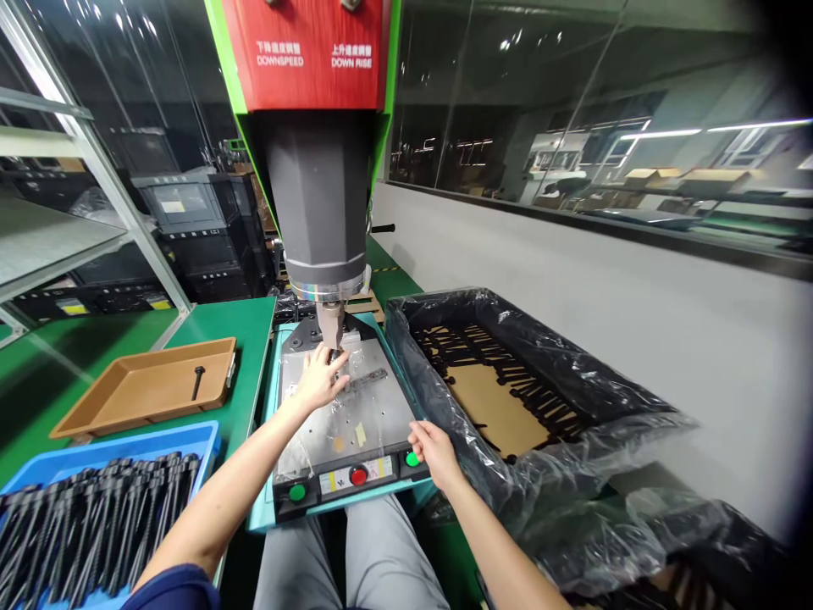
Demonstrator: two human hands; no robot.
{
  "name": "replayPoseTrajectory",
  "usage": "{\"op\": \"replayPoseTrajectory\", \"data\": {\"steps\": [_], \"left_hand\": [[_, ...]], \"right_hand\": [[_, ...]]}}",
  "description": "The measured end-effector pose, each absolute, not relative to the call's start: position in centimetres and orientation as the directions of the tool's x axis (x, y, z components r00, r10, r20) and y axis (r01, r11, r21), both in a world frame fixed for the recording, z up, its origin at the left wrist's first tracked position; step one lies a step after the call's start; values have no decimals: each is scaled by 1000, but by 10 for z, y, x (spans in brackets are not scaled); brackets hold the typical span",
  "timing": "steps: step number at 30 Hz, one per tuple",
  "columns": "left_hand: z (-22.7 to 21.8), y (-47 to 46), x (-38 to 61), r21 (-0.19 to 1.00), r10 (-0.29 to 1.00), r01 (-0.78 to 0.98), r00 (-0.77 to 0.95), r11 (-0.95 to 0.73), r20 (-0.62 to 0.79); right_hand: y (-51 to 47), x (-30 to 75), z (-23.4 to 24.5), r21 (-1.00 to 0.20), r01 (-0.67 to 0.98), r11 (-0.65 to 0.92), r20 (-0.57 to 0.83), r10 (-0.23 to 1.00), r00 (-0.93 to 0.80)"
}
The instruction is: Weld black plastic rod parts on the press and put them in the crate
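Note:
My left hand (323, 379) reaches in under the metal horn (331, 322) of a press, fingers spread. Its fingertips are close to a small dark part (334, 355) just below the horn; whether they touch it I cannot tell. To the right of these fingers, a dark slotted strip (367, 380) lies on the metal work plate (381, 415). At the plate's front right corner, my right hand (435, 451) is loosely curled, with nothing visible in it. It hovers beside the right green button (412, 459), partly in front of it.
A red button (358, 476) and left green button (297, 492) line the front panel. At left, a blue tray (212, 434) holds many black rod-like parts; a brown tray (146, 398) holds one. At right stands a plastic-lined bin (470, 424) with black parts on cardboard.

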State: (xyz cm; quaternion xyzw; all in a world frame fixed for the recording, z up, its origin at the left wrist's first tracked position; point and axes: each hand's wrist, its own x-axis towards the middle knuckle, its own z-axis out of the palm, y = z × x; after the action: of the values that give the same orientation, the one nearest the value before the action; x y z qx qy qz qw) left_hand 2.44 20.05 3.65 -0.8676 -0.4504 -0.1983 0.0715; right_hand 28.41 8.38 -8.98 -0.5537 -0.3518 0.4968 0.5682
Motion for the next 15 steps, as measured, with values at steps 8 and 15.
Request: {"op": "replayPoseTrajectory", "data": {"steps": [8, 15], "left_hand": [[34, 196, 23, 77, 724, 785, 523, -615, 449], [25, 140, 1, 220, 715, 749, 436, -625, 546]], "right_hand": [[63, 273, -88, -982, -148, -113, -148, 957, 251], [77, 260, -78, -990, -121, -76, -105, 960, 258]]}}
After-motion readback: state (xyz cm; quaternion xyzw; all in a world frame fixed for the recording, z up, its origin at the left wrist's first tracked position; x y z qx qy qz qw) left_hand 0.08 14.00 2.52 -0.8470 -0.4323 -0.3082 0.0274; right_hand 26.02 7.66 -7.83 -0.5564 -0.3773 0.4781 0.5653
